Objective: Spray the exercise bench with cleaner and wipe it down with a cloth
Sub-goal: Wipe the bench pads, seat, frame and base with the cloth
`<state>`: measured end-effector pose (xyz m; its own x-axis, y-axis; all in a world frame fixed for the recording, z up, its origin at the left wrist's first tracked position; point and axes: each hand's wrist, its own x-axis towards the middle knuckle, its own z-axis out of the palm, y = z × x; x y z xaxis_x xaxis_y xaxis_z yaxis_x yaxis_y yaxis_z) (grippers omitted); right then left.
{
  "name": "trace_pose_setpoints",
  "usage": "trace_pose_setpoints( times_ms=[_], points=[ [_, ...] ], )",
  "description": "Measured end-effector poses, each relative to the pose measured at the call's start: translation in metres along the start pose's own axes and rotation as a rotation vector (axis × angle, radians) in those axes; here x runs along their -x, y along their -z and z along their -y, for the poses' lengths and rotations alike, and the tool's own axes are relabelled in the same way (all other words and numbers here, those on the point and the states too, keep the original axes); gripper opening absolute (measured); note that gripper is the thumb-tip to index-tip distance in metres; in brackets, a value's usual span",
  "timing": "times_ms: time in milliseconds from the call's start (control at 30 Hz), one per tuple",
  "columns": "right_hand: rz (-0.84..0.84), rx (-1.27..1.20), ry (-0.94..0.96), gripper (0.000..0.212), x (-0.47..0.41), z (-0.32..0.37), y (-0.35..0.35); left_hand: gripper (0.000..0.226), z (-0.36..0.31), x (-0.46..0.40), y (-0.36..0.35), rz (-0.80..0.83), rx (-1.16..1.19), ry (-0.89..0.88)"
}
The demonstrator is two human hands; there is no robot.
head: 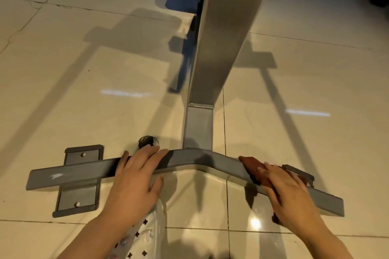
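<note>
The exercise bench shows as a grey metal frame: a floor crossbar (189, 159) runs left to right and a sloping upright beam (219, 48) rises from its middle. My left hand (134, 178) rests on the crossbar left of centre, fingers laid over the top and thumb at the near edge. My right hand (288, 189) presses a dark red cloth (252, 166) flat onto the right part of the crossbar, fingers straight on the cloth. No spray bottle is in view.
A bolted grey foot plate (77, 193) sits under the left end of the crossbar, and another (299, 172) shows behind my right hand. A small black round object (147, 141) lies on the glossy beige tile floor (84, 90). Patterned clothing (145, 235) hangs below.
</note>
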<state>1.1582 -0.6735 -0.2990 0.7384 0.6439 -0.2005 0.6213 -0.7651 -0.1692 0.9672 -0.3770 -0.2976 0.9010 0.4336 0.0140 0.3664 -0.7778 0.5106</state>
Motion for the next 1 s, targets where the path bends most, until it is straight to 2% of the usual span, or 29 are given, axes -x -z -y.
trace_pose_setpoints(
  times_ms=[100,200,333,433,600,767,867,1000],
  points=[
    [0.007,0.078,0.019,0.045,0.003,0.015,-0.002,0.051,0.002,0.016,0.005,-0.033,0.064,0.041],
    [-0.027,-0.025,0.089,0.038,-0.012,0.059,-0.005,0.047,0.005,0.035,0.008,-0.105,0.121,0.064],
    [0.063,-0.102,0.235,0.059,-0.049,0.137,-0.015,0.046,0.006,0.049,0.013,-0.123,0.129,0.116],
    [0.015,-0.129,0.317,0.057,-0.056,0.172,-0.026,0.048,0.0,0.047,0.019,-0.083,0.102,0.097],
    [0.063,-0.075,0.351,0.064,-0.038,0.121,-0.012,0.044,-0.003,0.031,0.022,-0.119,0.136,0.128],
    [0.035,-0.165,0.168,0.053,-0.017,0.083,-0.005,0.043,-0.002,0.03,0.001,-0.103,0.13,0.097],
    [0.108,-0.177,0.277,0.049,-0.034,0.108,-0.001,0.043,0.002,0.037,-0.004,-0.099,0.07,0.052],
    [0.178,-0.248,0.505,0.05,-0.062,0.175,-0.007,0.073,0.012,0.041,0.003,-0.061,0.095,0.083]
  ],
)
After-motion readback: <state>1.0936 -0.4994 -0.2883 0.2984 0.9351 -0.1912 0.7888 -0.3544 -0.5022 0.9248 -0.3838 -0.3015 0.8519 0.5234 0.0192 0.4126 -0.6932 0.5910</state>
